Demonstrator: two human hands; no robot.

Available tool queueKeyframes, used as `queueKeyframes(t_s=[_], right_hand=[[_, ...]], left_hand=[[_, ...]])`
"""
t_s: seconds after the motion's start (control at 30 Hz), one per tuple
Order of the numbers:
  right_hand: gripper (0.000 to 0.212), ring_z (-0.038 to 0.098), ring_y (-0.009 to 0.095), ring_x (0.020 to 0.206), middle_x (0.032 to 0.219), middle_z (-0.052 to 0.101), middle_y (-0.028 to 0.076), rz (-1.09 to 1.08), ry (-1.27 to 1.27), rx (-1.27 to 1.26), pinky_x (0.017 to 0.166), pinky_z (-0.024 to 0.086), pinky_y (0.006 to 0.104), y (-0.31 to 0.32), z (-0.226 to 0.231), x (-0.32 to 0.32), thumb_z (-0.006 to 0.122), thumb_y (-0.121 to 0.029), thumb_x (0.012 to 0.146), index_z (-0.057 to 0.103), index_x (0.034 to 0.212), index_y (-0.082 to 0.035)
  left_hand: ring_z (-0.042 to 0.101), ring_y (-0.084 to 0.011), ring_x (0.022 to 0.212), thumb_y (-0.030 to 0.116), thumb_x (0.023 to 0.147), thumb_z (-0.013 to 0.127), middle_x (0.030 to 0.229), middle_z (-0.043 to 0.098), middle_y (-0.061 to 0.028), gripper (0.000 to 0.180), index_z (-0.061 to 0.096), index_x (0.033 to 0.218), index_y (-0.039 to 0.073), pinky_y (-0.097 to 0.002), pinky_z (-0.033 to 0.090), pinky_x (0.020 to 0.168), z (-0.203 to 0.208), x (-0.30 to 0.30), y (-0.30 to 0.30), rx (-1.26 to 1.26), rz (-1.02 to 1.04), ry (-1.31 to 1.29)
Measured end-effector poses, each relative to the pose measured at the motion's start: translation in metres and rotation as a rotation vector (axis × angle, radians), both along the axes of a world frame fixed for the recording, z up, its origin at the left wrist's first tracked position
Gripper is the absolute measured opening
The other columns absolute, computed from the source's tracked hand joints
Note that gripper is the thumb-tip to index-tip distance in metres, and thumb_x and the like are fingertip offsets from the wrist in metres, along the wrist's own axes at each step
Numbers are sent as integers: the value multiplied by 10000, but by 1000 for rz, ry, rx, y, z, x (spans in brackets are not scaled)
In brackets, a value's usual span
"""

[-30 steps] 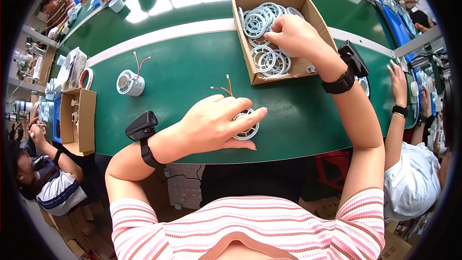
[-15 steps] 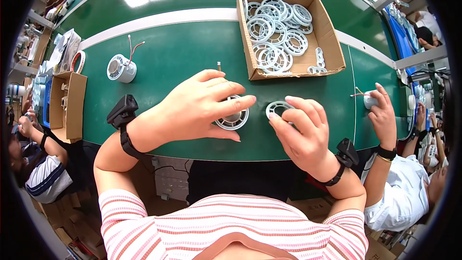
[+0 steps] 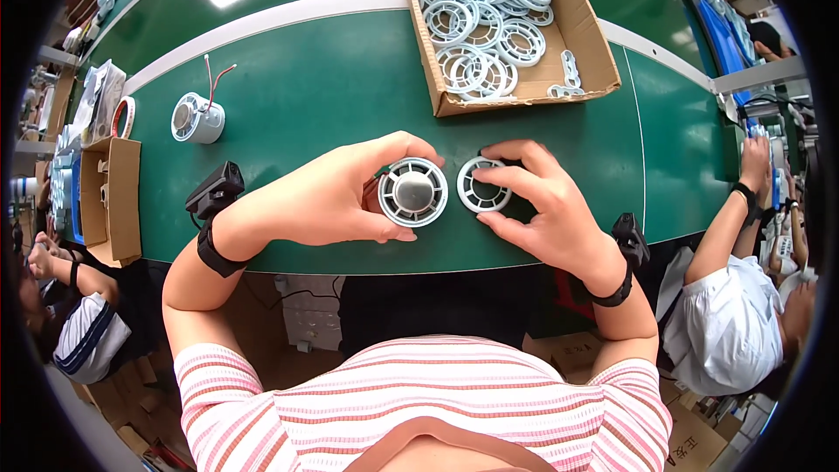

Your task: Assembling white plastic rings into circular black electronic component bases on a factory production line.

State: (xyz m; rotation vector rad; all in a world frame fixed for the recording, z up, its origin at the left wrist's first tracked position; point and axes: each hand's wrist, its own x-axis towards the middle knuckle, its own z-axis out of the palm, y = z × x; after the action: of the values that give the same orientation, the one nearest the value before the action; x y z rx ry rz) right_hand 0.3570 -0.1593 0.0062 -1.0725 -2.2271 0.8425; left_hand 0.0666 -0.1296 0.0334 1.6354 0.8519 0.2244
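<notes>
Head cam looking straight down: left hand (image 3: 328, 197) is wrapped around a round white motor housing (image 3: 412, 192) with a grey metal middle, thumb and fingers closed on its rim. Right hand (image 3: 537, 201) pinches a white spoked ring (image 3: 482, 185) flat on the green table (image 3: 332, 79), just beside the housing. Cardboard box (image 3: 585, 31) of more white rings (image 3: 481, 17) sits farther back.

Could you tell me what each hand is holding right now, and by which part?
The left hand grips the round white motor unit by its outer rim, between thumb and fingers. The right hand holds the white grille ring at its edge with its fingertips.
</notes>
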Motion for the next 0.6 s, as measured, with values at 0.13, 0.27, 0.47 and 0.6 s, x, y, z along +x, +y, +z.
queueKeyframes(t_s=[0.13,0.27,0.47,0.6], right_hand=[[558,625,317,1167,1306,621,166,-77,100,-66,998,522,386,-2,6,-5,831,-21,750,662,1281,-39],[603,633,307,1185,1328,615,177,-161,226,-2,1012,525,378,-8,16,-16,820,-6,748,631,1320,-24],[654,658,317,1160,1293,636,176,-53,209,86,973,550,372,-25,23,-44,823,21,727,616,1346,-17],[677,657,337,1101,1281,636,162,-99,187,95,933,556,410,-23,22,-52,833,3,718,615,1357,-51]], left_hand=[[617,-133,1182,-45,855,791,1361,581,-57,703,471,1475,38,-316,592,942,-5,8,-7,-467,78,-125],[693,-110,955,-27,873,756,1253,639,-67,660,474,1461,74,-280,605,836,-24,15,-16,-358,113,-324],[674,-129,1057,-37,875,747,1308,602,-79,674,472,1483,65,-274,597,882,-31,23,-27,-363,235,-399],[658,-135,1097,-31,877,752,1334,576,-83,663,484,1478,56,-272,591,891,-33,24,-32,-303,268,-390]])
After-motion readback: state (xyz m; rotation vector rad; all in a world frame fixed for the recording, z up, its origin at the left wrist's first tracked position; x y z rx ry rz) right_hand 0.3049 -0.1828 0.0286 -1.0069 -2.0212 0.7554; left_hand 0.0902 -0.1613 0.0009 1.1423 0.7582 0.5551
